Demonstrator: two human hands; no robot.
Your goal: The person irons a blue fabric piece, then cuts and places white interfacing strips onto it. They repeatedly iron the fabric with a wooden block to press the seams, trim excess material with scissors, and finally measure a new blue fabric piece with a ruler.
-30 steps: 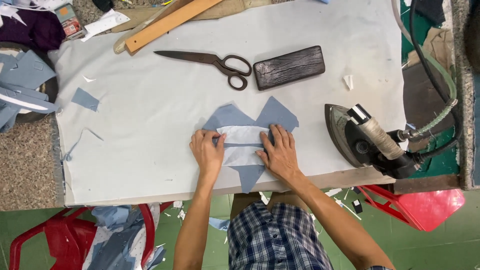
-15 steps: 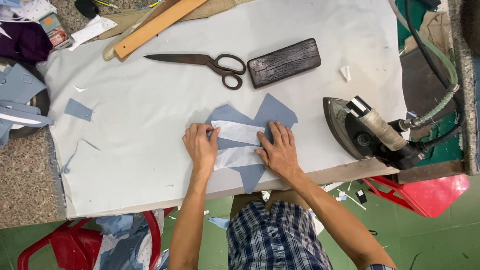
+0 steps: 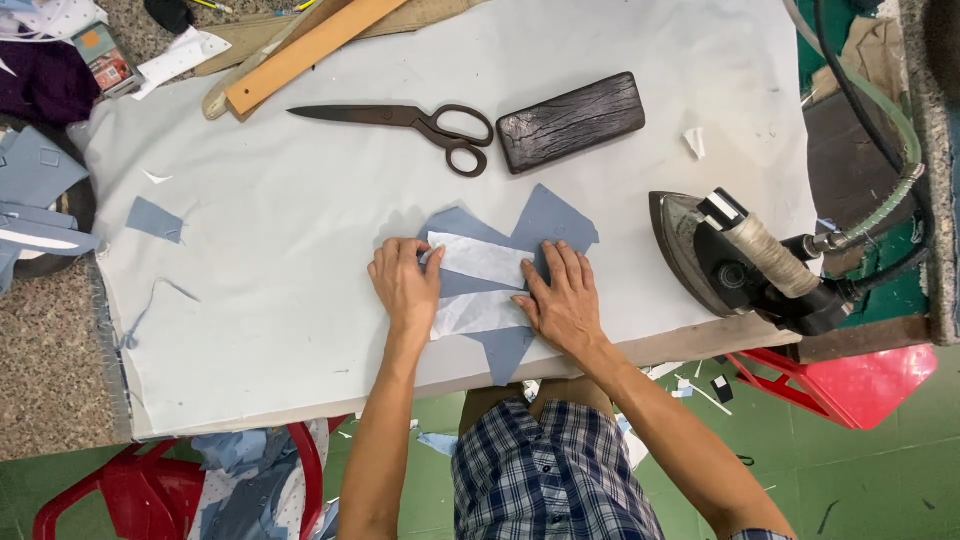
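Head view shows the left hand (image 3: 405,290) and right hand (image 3: 563,300) lying flat, fingers spread and grasping nothing, pressing white strips (image 3: 480,258) onto a blue fabric piece (image 3: 555,215) near the table's (image 3: 300,250) front edge. The step looks like aligning the layers. Next calls for holding them square; an iron (image 3: 740,260) waits right.

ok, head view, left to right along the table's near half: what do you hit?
Small loose blue fabric scrap → left hand pressing the blue fabric piece with white strips → right hand on the same piece → dark metal iron with cloth-wrapped handle
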